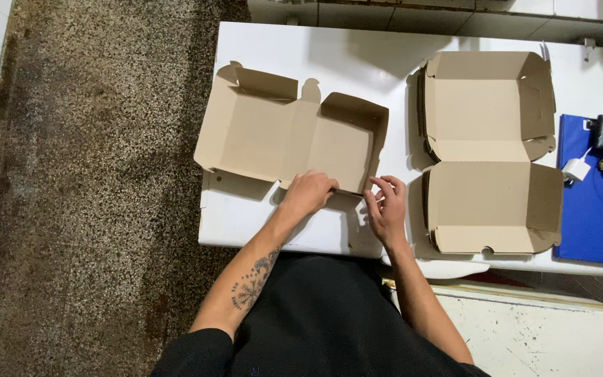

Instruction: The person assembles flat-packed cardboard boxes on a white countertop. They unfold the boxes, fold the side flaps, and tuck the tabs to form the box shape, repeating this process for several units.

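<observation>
A brown cardboard box (294, 132) lies opened out on the white table (357, 56), partly folded, with its right half raised into walls. My left hand (308, 194) presses on the box's near edge, fingers curled over the front flap. My right hand (387, 206) is at the box's near right corner, fingers bent and pinching the flap's end. To the right sits a stack of finished open boxes (490, 150), lids back.
A blue folder or mat (591, 223) lies at the table's right end, with a white charger plug (577, 169) and cables on it. Speckled dark floor (92, 174) spreads to the left. A white surface (525, 328) stands below the table at the right.
</observation>
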